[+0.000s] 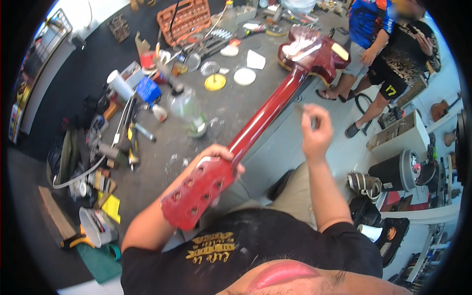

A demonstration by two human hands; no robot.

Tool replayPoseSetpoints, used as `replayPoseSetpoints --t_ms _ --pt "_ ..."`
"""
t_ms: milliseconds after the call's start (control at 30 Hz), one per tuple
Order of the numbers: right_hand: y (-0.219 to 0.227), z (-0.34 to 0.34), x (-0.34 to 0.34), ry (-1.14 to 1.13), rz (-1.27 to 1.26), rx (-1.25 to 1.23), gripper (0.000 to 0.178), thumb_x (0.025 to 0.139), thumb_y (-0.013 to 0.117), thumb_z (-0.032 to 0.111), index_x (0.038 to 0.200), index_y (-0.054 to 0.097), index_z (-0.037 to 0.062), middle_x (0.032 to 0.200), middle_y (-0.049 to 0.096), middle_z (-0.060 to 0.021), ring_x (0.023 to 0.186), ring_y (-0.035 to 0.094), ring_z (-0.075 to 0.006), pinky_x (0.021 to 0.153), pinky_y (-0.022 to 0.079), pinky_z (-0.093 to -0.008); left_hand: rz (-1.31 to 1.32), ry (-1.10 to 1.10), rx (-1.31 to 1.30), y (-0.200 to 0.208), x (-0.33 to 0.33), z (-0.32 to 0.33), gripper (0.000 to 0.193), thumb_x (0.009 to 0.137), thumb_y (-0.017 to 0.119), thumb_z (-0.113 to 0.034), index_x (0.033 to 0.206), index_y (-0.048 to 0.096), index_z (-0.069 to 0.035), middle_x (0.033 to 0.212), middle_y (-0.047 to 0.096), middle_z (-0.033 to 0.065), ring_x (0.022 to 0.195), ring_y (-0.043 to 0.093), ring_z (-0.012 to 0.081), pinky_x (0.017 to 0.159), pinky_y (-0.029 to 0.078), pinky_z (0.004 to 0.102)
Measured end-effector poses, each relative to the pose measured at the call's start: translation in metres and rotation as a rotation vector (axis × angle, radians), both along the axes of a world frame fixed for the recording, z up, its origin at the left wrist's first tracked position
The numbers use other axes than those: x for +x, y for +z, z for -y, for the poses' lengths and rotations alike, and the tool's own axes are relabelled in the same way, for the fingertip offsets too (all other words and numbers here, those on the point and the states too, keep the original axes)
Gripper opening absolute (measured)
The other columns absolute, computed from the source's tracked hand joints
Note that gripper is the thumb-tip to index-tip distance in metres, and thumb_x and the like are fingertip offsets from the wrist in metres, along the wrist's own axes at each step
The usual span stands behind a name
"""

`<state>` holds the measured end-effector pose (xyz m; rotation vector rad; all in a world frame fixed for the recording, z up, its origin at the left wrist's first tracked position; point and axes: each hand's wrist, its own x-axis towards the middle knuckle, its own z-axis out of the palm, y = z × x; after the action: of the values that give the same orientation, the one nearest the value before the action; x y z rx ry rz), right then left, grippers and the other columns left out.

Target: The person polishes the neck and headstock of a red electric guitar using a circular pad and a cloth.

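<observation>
A glossy dark-red guitar (268, 110) lies slantwise, its body resting on the workbench's right edge and its neck running down toward me. The headstock (199, 194) has several bare holes and no tuners in them. My left hand (216, 153) is wrapped round the neck just beside the headstock. Apart from the guitar, to the right of its neck, my right hand (317, 132) is raised with its fingers pinched together. A small, thin greyish piece (298, 110) sticks out from those fingertips; its kind is too blurred to tell.
On the dark workbench (157, 182) stand a clear spray bottle (189, 115), a yellow lid (215, 82), a white disc (244, 76) and an orange socket set case (183, 22). Tools crowd the left side. Two people (388, 54) stand beyond the guitar body. A black bin (396, 169) stands right.
</observation>
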<state>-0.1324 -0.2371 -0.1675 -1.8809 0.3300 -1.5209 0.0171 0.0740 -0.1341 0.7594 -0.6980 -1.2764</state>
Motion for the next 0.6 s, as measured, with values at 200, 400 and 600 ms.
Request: replayPoseSetpoints --t_ms 200,400,600 --pt "0.072 -0.009 0.099 0.203 -0.21 -0.394 0.016 0.083 0.08 0.005 0.089 0.065 0.0014 0.093 0.067 -0.0106 0.081 0.064 -0.0243 0.075 0.054 -0.036 -0.131 -0.068 0.059 -0.038 0.029 0.007 0.039 0.098 0.074 -0.019 0.129 0.054 -0.006 0.126 0.065 0.0327 0.106 0.073 0.0344 0.083 0.067 0.0401" --pt "0.081 -0.047 0.148 0.338 -0.545 -0.476 0.04 0.09 0.077 0.024 0.122 0.068 0.0046 0.118 0.07 -0.0127 0.106 0.068 -0.0266 0.094 0.053 -0.0387 -0.118 -0.003 -0.042 -0.055 0.033 0.01 0.045 0.097 0.077 -0.023 0.129 0.054 -0.003 0.12 0.067 0.0344 0.098 0.074 0.0358 0.082 0.064 0.0378" --pt "0.102 -0.121 0.204 0.75 -0.398 -0.089 0.059 0.091 0.079 0.028 0.143 0.061 0.0069 0.133 0.068 -0.0123 0.121 0.064 -0.0198 0.103 0.051 -0.0364 -0.163 -0.06 -0.022 -0.054 0.034 0.009 0.04 0.1 0.073 -0.021 0.132 0.054 -0.006 0.121 0.067 0.0336 0.096 0.074 0.0349 0.08 0.064 0.0369"
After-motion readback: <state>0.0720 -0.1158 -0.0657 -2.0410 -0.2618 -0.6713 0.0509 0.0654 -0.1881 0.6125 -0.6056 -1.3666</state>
